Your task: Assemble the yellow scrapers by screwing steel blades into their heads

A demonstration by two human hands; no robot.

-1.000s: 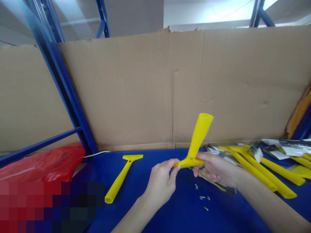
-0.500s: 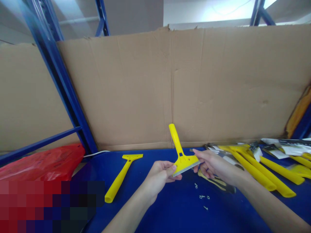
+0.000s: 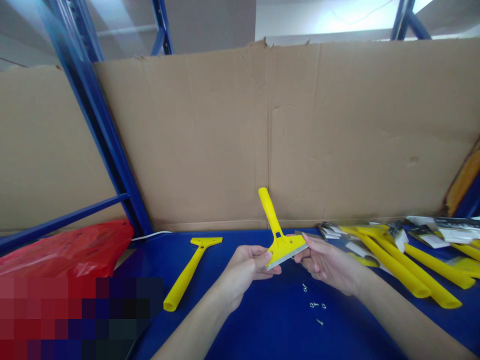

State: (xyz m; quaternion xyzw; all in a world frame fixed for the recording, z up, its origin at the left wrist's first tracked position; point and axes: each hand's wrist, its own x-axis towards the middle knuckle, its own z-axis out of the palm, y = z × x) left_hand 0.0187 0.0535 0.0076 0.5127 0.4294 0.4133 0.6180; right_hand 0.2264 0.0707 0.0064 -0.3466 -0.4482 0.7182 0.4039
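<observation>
A yellow scraper (image 3: 276, 234) with a metal blade along its wide head is held above the blue table, handle tilted up and away. My left hand (image 3: 247, 267) pinches the left end of the head, thumb on top. At the other end, my right hand (image 3: 324, 260) grips the corner by the blade between thumb and fingers. Below the hands lie several small screws and nuts (image 3: 314, 304). To the left, a second yellow scraper (image 3: 189, 275) rests on the table, its head pointing away.
More yellow scraper handles (image 3: 405, 265) are piled on the right beside packaged items (image 3: 446, 230). A red plastic bag (image 3: 75, 245) lies on the left. Behind the blue table (image 3: 262, 325) stands a cardboard panel (image 3: 210, 140), with a blue metal rack post (image 3: 108, 140) at its left.
My right hand has closed in on the right corner of the scraper head, fingers now beneath it. It now covers the yellow-and-black tool under it. The left hand keeps its grip.
</observation>
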